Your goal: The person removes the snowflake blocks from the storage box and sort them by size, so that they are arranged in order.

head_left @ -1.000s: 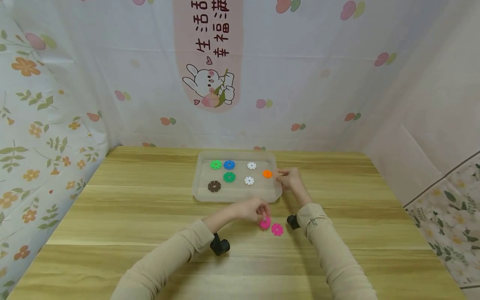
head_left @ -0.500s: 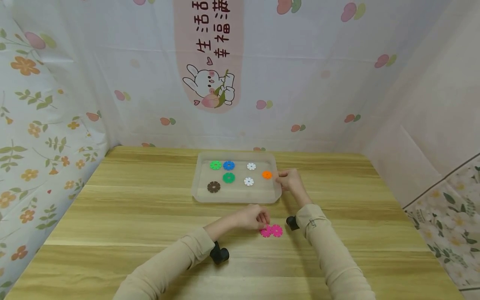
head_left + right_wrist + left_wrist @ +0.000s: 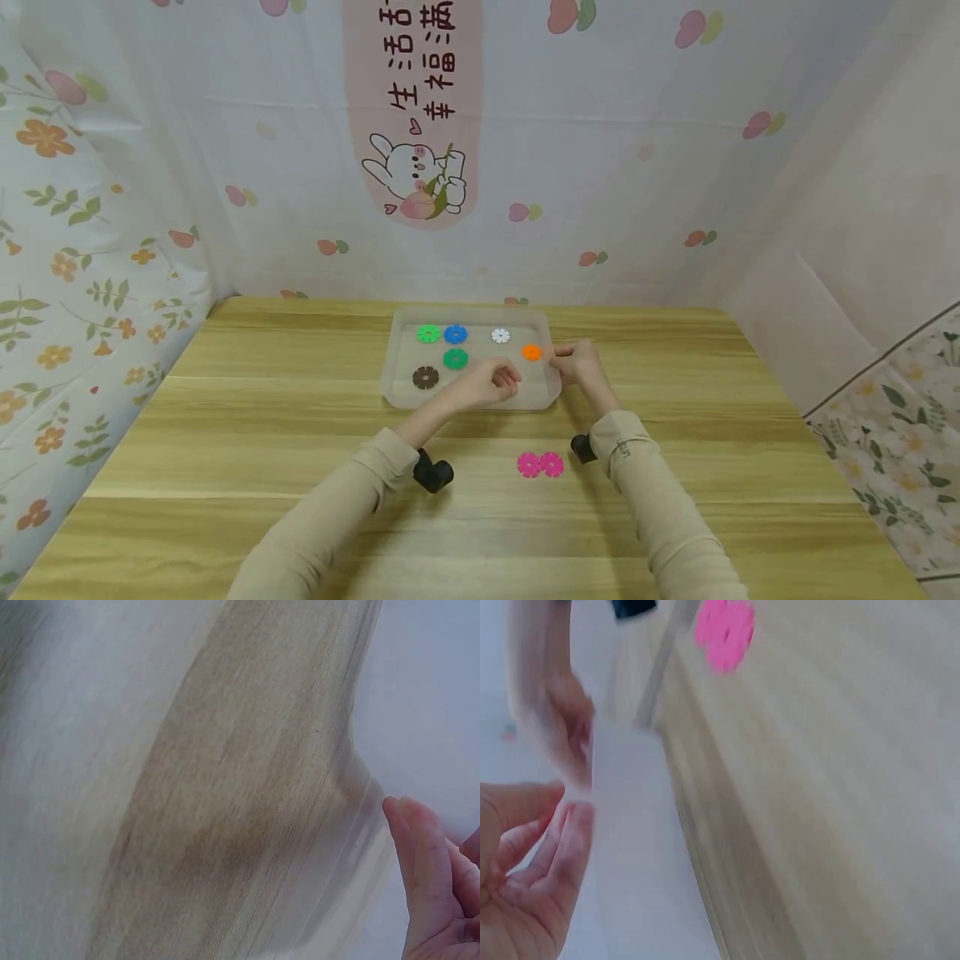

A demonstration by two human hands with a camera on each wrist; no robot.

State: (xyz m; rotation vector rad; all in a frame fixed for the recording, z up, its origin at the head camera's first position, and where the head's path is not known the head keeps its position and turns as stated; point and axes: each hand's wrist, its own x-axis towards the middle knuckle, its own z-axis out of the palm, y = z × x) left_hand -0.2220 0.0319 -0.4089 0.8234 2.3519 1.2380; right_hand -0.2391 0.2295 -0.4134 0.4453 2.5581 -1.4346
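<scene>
A translucent plastic tray point(image 3: 471, 400) stands on the table with slotted plastic discs in it. My left hand point(image 3: 489, 383) is over its front part, thumb and fingers a little apart and nothing between them; it covers the spot of one white disc. In the left wrist view the left hand point(image 3: 536, 862) is beside the tray's pale wall. My right hand point(image 3: 581, 364) grips the tray's right edge, close to the orange disc point(image 3: 532, 352); the right wrist view shows the right hand's fingers point(image 3: 427, 862) against the wall. Two pink discs point(image 3: 528, 465) lie side by side in front of the tray.
Also in the tray are a light green disc point(image 3: 428, 333), a blue disc point(image 3: 455, 334), a green disc point(image 3: 455, 359), a brown disc point(image 3: 426, 377) and a white disc point(image 3: 500, 335). Patterned cloth point(image 3: 300, 167) hangs behind the wooden table point(image 3: 225, 467).
My left hand sets a pink disc down beside the other pink one, lets go, and moves up and away to over the tray. The right hand stays at the tray's edge.
</scene>
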